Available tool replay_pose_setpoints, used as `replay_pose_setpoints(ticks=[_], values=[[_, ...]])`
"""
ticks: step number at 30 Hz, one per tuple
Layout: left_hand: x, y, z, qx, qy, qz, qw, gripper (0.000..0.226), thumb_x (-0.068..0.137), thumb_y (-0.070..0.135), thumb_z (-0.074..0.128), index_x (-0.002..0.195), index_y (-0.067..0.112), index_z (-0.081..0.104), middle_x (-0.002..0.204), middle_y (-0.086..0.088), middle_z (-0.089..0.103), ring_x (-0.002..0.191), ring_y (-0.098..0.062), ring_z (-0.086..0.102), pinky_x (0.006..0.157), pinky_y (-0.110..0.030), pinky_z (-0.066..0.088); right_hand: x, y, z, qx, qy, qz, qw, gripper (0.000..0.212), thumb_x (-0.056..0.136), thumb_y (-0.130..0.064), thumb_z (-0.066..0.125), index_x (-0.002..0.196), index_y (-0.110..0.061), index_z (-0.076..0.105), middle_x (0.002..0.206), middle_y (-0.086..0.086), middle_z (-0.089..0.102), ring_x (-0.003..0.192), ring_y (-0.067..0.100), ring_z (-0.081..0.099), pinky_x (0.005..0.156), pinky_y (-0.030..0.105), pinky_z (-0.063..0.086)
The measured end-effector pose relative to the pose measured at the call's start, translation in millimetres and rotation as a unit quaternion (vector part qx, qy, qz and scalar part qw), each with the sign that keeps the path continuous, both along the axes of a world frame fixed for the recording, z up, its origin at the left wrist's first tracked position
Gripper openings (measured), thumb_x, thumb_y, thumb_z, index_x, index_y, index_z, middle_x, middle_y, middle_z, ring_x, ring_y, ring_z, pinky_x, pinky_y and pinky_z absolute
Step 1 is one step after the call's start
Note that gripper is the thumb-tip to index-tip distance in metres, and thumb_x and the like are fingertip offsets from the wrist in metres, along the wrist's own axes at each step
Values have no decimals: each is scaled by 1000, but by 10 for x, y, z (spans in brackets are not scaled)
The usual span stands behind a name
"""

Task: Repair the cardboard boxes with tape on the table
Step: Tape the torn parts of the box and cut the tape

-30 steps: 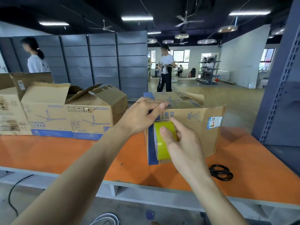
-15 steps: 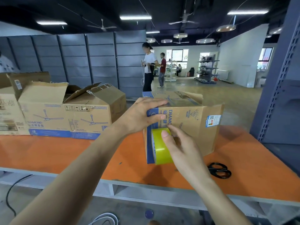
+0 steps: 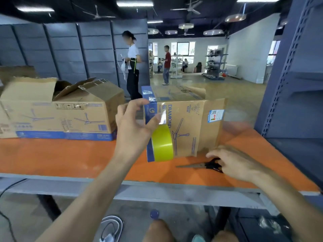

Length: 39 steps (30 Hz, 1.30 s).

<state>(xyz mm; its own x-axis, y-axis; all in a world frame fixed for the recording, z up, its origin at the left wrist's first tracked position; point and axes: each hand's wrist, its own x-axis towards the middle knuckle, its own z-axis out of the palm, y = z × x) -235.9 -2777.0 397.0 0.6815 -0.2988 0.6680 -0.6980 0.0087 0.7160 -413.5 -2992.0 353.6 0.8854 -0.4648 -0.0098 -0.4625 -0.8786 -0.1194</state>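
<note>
A cardboard box (image 3: 190,123) with blue print stands on end on the orange table (image 3: 70,158). A clear strip of tape (image 3: 163,117) is stuck on its near face, and the yellow tape roll (image 3: 162,144) hangs from the strip against the box's blue corner. My left hand (image 3: 132,126) is beside the roll with fingers spread loosely, its thumb touching the strip. My right hand (image 3: 234,163) lies low on the table to the right, its fingers curled over the black handles of the scissors (image 3: 197,165), whose blades point left.
Other opened cardboard boxes (image 3: 57,114) stand along the table's back left. A grey metal rack (image 3: 293,84) rises at the right. Two people (image 3: 132,67) stand on the floor beyond the table. Cables lie on the floor below the table's front edge.
My right hand let go of the tape roll and dropped to the scissors on the right. My left hand lifted off the box top, and its fingers spread beside the hanging roll.
</note>
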Motion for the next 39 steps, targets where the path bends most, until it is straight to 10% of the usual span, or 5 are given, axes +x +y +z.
replay_pose_setpoints(ticks=[4, 15, 23, 30, 39], values=[[-161, -55, -121, -2, 142, -20, 990, 35, 84, 33, 82, 105, 22, 56, 98, 3, 55, 82, -6, 52, 77, -22, 46, -34, -77, -93, -53, 31, 29, 998, 57, 95, -3, 49, 139, -37, 53, 144, -16, 45, 134, 10, 36, 107, 32, 40], [-245, -28, -33, 28, 327, -135, 935, 16, 98, 37, 65, 104, 23, 68, 107, 4, 73, 93, -17, 69, 81, -35, 56, -78, 92, 124, -148, 74, 70, 984, 38, 93, -21, 54, 127, -37, 58, 118, -15, 62, 110, 14, 56, 84, 32, 48], [-263, -89, 60, -38, 360, -134, 922, 11, 97, 15, 67, 95, 10, 76, 77, 3, 75, 60, -6, 69, 48, -16, 49, -155, -108, 662, 6, -84, 72, 994, 26, 87, -33, 69, 108, -47, 62, 88, -24, 68, 84, 1, 65, 82, 30, 53], [-196, -129, 48, -32, 344, -106, 932, 21, 92, 28, 74, 75, 16, 76, 73, 6, 72, 72, -14, 64, 73, -29, 50, 14, -81, 1066, 140, -130, 145, 971, 23, 88, -25, 77, 104, -41, 72, 73, -9, 63, 63, 2, 51, 67, 30, 43], [-128, -121, 90, -14, 357, -104, 928, 9, 87, 20, 79, 81, 12, 80, 78, -3, 78, 65, -14, 69, 58, -22, 52, 111, -91, 1224, 161, -86, 145, 972, 29, 82, -33, 81, 106, -48, 73, 80, -11, 60, 70, 0, 51, 70, 18, 40]])
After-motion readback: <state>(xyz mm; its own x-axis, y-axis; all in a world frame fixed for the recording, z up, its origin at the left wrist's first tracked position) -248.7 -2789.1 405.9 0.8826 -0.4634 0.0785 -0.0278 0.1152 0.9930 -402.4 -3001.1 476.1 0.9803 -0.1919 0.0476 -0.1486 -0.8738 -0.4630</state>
